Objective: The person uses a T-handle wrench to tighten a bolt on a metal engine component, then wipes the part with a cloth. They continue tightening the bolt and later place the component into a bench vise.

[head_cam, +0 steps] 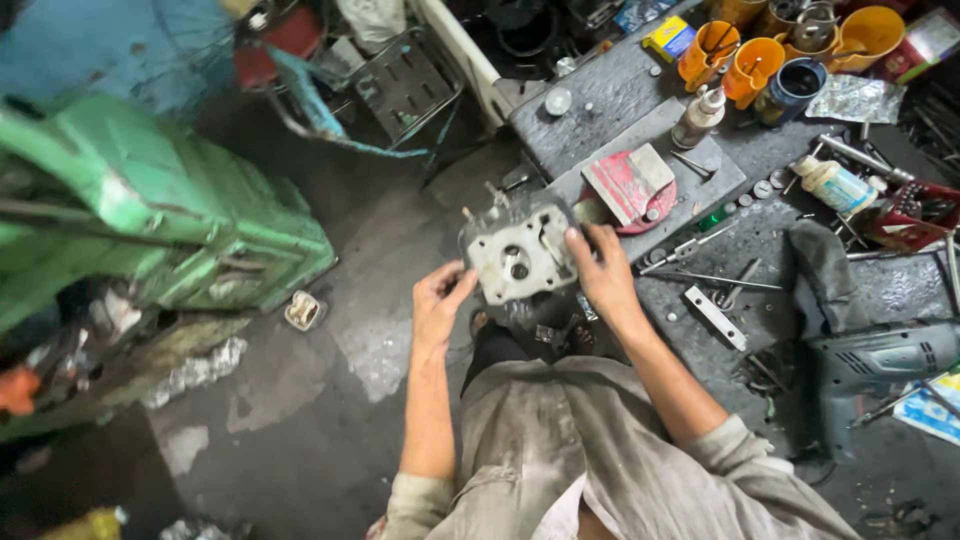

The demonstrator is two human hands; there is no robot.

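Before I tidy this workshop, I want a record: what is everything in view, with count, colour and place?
metal part: one, grey, held in both hands over the floor
bench: one, dark grey, right side
red block: one, red with a grey top, on the bench just beyond the part
orange cups: about four, orange, far end of the bench
dark jar: one, blue-black, beside the cups
bottles: two, pale, on the bench
drill: one, grey-green, near right edge of the bench
rag: one, dark, above the drill
machine: one, green, left
left hand: at the part's left edge
right hand: gripping the part's right edge
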